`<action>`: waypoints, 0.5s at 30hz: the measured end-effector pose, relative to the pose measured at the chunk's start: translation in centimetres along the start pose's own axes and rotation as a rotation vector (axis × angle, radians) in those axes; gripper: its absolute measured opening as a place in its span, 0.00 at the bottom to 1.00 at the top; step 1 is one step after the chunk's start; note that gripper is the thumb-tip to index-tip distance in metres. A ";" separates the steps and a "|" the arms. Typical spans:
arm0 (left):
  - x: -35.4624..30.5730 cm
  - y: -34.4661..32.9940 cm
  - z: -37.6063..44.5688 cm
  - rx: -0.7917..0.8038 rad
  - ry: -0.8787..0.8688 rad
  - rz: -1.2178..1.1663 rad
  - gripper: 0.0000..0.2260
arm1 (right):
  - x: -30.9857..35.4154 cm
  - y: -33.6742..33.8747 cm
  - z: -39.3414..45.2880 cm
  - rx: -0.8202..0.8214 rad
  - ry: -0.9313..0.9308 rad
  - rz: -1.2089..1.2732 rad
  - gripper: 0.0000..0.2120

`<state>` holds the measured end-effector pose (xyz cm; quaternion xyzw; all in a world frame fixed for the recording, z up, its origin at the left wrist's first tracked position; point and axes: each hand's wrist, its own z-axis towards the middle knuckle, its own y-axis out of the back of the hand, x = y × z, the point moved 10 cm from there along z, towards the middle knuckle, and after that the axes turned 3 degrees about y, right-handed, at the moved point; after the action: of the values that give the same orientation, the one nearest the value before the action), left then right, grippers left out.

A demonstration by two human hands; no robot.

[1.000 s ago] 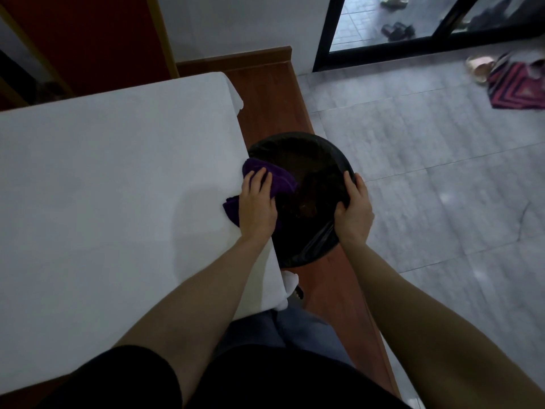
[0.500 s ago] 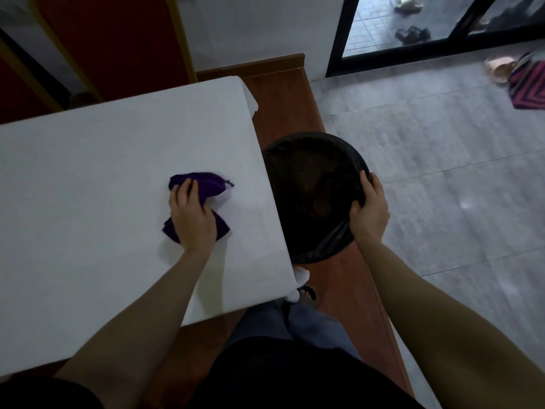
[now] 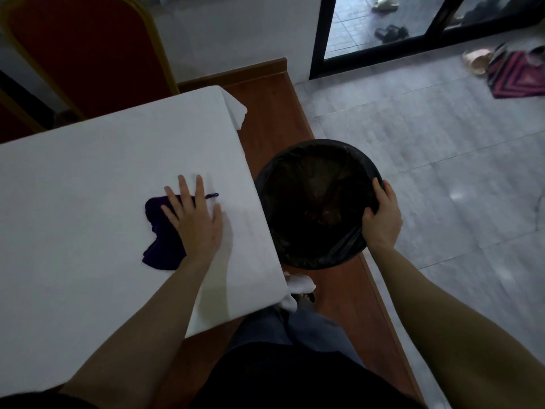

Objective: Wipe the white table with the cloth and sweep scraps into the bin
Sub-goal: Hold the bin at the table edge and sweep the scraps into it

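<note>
The left hand (image 3: 193, 221) lies flat on the white bench (image 3: 88, 184), fingers straight and spread, pointing toward 12 o'clock. Its palm and little-finger side press on the cloth (image 3: 160, 231), while the index finger and thumb rest on bare bench. The cloth is dark purple and crumpled. It lies right of the bench's middle, near but clear of the right edge. Its long axis runs from 6 to 12 o'clock, leaning slightly toward 1, and most of the visible cloth shows at the hand's 9 and 7 o'clock. A thin loop (image 3: 211, 196) of the cloth sticks out at the top, pointing toward 3 o'clock, just past the index finger.

The bin (image 3: 298, 178) stands at 3 o'clock from the cloth, just beside the bench's right edge, on a strip of brown wood (image 3: 274, 119). It is round, lined with a black bag, its mouth facing up. Something brownish lies deep inside; what it is cannot be told. The right hand (image 3: 382, 215) grips the bin's rim at its 4 o'clock side, fingers curled over the outside and thumb hooked over the inner edge.

A white corner (image 3: 299, 284) of the bench cover hangs down at the bin's 6 o'clock. Grey tile floor (image 3: 442, 160) spreads to the right. At 1 o'clock, a striped mat (image 3: 516, 76) lies on it with a pale sandal (image 3: 476, 60) touching its left side. At 11 o'clock stands a red chair back (image 3: 88, 54) with a gold frame.
</note>
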<state>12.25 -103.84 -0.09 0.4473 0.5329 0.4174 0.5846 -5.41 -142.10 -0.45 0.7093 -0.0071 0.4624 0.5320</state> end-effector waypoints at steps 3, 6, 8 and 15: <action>-6.6 -0.3 1.3 0.052 -0.204 -0.122 0.29 | -0.9 0.9 0.6 -0.025 -0.023 0.013 0.35; -12.6 -1.2 1.8 0.117 -0.382 -0.187 0.29 | -1.8 2.1 1.4 -0.066 -0.031 0.025 0.34; -15.6 -2.4 2.1 0.177 -0.463 -0.195 0.30 | -2.6 3.0 2.0 -0.098 -0.047 0.036 0.34; -20.2 -9.9 2.8 0.481 -0.463 -0.085 0.38 | -6.2 4.7 4.4 -0.176 -0.114 0.103 0.33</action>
<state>13.44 -126.06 -4.55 0.6326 0.4876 0.1423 0.5847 -8.45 -150.53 -1.03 0.6836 -0.1143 0.4457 0.5665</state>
